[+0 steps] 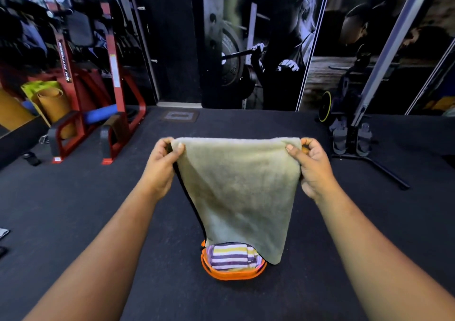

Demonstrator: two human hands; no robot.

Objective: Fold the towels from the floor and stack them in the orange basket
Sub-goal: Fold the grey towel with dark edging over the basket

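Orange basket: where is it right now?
In the head view, the orange basket sits on the floor low and centre, under the hanging green towel, with a striped towel inside.

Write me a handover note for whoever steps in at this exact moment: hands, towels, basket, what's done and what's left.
Left hand pinches the top left corner of the beige towel; right hand pinches the top right corner.
The towel hangs in the air above the orange basket, which stands on the dark floor.
Done: a striped towel already lies in the basket.
Left: finish folding the beige towel and stack it on the striped one. No other loose towels show in this view.
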